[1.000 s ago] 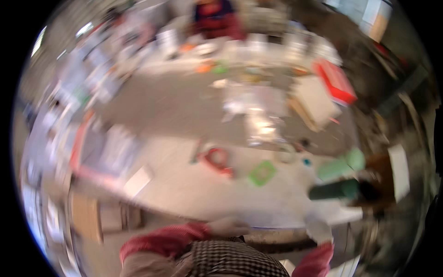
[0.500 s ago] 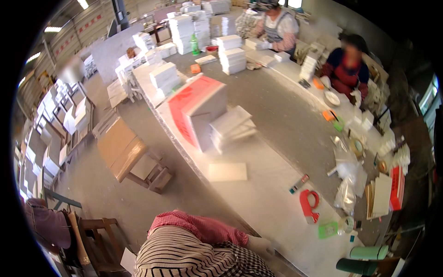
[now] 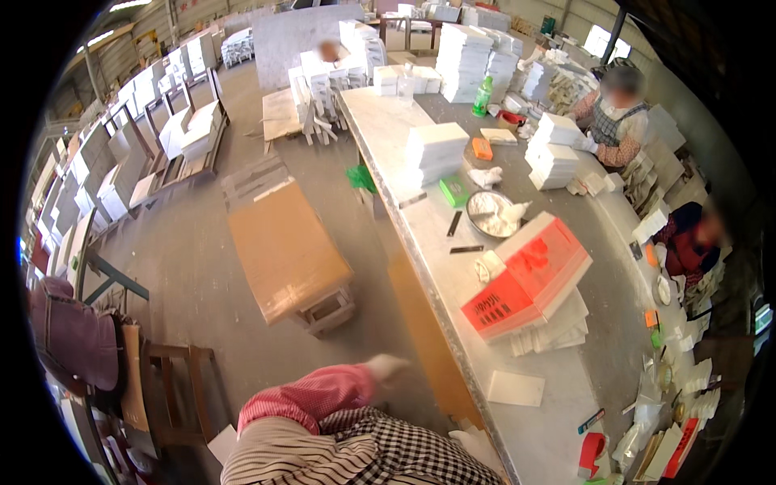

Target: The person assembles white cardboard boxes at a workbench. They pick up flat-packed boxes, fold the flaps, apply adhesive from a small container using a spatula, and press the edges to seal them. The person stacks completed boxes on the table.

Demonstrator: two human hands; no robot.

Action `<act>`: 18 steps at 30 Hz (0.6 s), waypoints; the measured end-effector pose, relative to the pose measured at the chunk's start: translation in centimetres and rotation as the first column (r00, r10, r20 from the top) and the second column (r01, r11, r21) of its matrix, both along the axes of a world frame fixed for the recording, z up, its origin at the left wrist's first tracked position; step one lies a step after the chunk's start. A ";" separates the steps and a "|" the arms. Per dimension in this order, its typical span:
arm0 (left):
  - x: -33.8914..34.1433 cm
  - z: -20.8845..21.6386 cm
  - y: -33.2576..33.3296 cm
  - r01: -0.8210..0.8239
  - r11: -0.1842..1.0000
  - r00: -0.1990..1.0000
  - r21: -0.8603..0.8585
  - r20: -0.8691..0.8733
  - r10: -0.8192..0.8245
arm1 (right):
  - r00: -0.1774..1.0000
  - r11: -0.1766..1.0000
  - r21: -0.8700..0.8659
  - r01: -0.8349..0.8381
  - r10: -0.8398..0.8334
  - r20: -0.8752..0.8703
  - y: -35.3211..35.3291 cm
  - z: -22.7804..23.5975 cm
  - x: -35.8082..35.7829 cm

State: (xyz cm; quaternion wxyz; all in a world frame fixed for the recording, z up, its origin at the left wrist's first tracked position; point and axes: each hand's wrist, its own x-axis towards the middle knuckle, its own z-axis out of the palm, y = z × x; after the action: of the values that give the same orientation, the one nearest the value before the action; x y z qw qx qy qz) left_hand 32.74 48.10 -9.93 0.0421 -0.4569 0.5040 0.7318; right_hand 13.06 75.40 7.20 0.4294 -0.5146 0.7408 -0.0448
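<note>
My left hand (image 3: 390,369), in a white glove below a pink checked sleeve (image 3: 311,396), hangs over the floor, left of the long table (image 3: 420,250). It is smeared by motion, so its fingers do not show. Low at the table's near edge, a pale gloved patch appears to be my right hand (image 3: 475,444), mostly hidden by my checked apron (image 3: 412,449). On the table nearest them lies a flat white tile (image 3: 516,389). Beyond it, a red-and-white box (image 3: 529,279) rests tilted beside stacked white slabs (image 3: 558,327).
A cardboard-topped stool (image 3: 291,250) stands left of the table. A bowl of white paste (image 3: 493,214), a green box (image 3: 454,191), a green bottle (image 3: 482,95) and white stacks (image 3: 436,153) stand farther along it. Two people work across it. A wooden chair (image 3: 174,396) is at left.
The view has swung left, so the table and box sit farther right. My left hand has come away from the table edge and now hangs over the floor.
</note>
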 end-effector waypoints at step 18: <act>0.4 8.9 -16.5 -0.174 0.906 0.979 -0.385 0.031 0.201 | 0.579 0.789 -0.033 0.613 -0.421 0.698 -25.4 3.9 -1.3</act>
State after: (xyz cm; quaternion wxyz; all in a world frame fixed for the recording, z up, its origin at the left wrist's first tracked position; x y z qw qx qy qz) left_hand 33.15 31.64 -1.04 -0.1001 -0.5279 0.5882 0.6044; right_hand 11.72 50.01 11.13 0.5542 -0.2766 0.6446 -0.4481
